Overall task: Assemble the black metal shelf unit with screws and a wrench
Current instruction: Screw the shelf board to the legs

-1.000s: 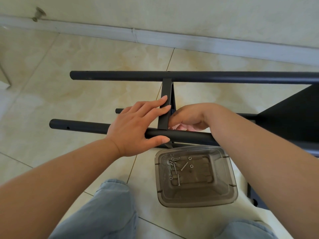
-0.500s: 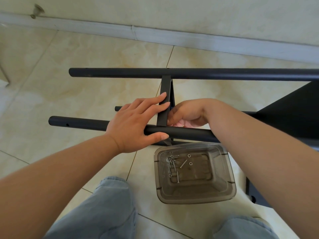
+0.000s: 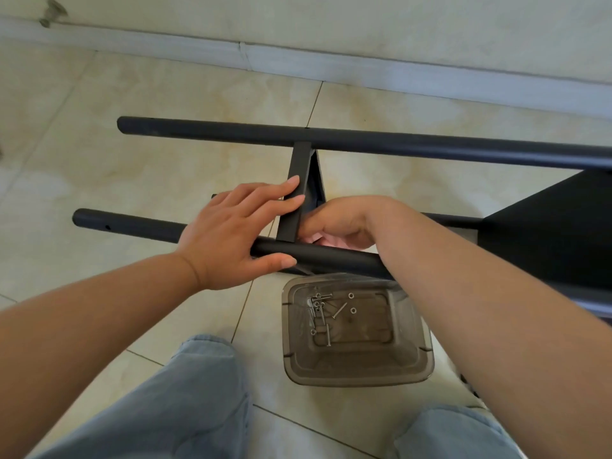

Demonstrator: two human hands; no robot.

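The black shelf frame (image 3: pixel 364 144) lies on its side on the tiled floor (image 3: pixel 99 160), filling the middle of the frame from left to right. Its far tube runs across the upper middle, its near tube (image 3: pixel 132 225) crosses the centre, and a short crossbar (image 3: pixel 296 193) joins the two.

The left hand (image 3: pixel 231 230) rests over the near tube at centre, fingers straight and spread, their tips lying against the crossbar and the thumb pressed along the tube's near side. The right hand (image 3: pixel 334 220) sits just right of the crossbar, reaching down behind the near tube with fingers curled under; whether it holds anything cannot be told, since the tube and wrist hide the fingertips.

A flat black shelf panel (image 3: pixel 563 226) fills the right edge. Just below the near tube, in the lower middle, a clear plastic tub (image 3: pixel 414 369) holds loose screws (image 3: pixel 328 329) and nuts. Light jeans (image 3: pixel 185 409) show along the bottom.
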